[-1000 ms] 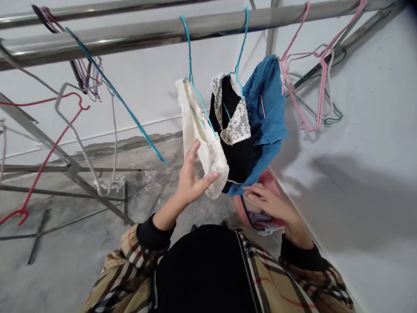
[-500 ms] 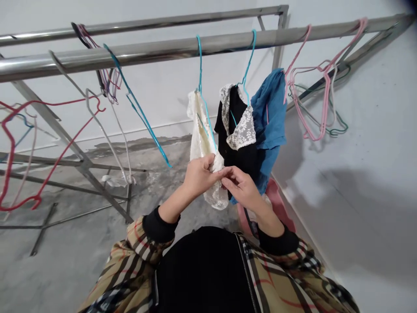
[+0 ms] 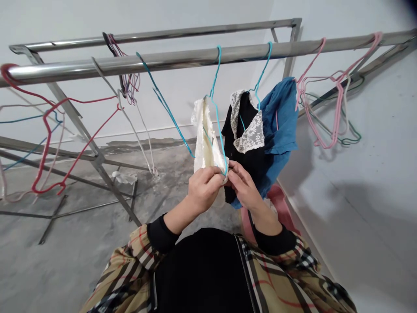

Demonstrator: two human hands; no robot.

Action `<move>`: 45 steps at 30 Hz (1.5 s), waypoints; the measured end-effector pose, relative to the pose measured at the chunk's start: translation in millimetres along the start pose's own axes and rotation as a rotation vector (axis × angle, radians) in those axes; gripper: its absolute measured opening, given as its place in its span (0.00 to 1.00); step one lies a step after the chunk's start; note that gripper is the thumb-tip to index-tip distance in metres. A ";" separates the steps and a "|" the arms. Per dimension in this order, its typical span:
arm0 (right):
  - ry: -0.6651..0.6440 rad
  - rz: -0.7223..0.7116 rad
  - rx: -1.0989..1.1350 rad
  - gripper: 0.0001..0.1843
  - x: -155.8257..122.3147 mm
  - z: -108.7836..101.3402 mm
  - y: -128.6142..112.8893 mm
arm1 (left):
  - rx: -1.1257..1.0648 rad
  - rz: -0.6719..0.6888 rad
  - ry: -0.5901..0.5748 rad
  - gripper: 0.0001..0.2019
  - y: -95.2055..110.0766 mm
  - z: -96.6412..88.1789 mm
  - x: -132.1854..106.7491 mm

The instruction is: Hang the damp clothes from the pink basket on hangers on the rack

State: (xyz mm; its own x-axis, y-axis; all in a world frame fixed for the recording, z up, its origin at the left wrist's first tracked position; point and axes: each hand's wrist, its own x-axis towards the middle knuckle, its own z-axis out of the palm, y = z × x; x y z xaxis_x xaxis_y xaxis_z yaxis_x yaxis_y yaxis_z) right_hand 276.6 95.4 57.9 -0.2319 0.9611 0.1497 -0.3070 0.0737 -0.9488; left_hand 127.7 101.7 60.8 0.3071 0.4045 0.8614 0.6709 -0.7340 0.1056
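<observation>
A white lace garment (image 3: pixel 202 139) hangs on a light-blue hanger (image 3: pixel 219 117) hooked over the front rail. Its near edge is pinched between the fingers of my left hand (image 3: pixel 206 187), at the hanger's lower end. My right hand (image 3: pixel 244 184) is closed on the same edge from the other side, thumb and fingers at the hanger's tip. The two hands nearly touch. Just to the right hangs a black top with a white lace collar (image 3: pixel 249 139) on another light-blue hanger (image 3: pixel 259 82). Part of the white garment is hidden behind my hands.
The metal rail (image 3: pixel 182 61) carries a bare blue hanger (image 3: pixel 169 111), a red hanger (image 3: pixel 47 130) and pink hangers (image 3: pixel 337 108). A blue garment (image 3: pixel 282 117) hangs behind the black top. Below it on the floor stands a pink basin (image 3: pixel 283 208), near the wall (image 3: pixel 368 195).
Both hands have shifted onto the hanger's lower end, and the white garment's lower part is now gathered up there. The view has swung, so the rail sits lower and further right.
</observation>
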 end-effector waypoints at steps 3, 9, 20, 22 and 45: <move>0.051 0.021 -0.038 0.25 3.4 5.8 -1.1 | -0.002 -0.025 -0.047 0.10 -0.6 1.0 -5.4; 0.122 0.059 -0.022 0.20 9.6 5.3 9.4 | -0.077 -0.034 -0.082 0.08 -1.5 -0.1 -10.1; 0.165 -0.019 -0.118 0.16 11.4 -0.4 10.9 | -0.677 -0.387 -0.172 0.15 -5.2 -9.9 -10.3; 0.172 -0.017 -0.124 0.17 11.2 1.1 9.9 | -0.847 -0.561 -0.219 0.15 -8.3 -11.9 -9.0; 0.121 -0.003 0.061 0.15 17.0 12.9 17.9 | -0.081 -0.004 0.022 0.07 -10.7 6.6 -15.2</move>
State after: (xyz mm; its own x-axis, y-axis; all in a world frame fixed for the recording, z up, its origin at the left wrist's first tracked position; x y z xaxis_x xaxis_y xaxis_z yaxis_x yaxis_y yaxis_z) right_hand 255.3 109.7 47.0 -0.1188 0.9863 0.1143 -0.3641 0.0638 -0.9292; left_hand 120.3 107.0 43.3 0.2893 0.3965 0.8713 0.6151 -0.7744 0.1482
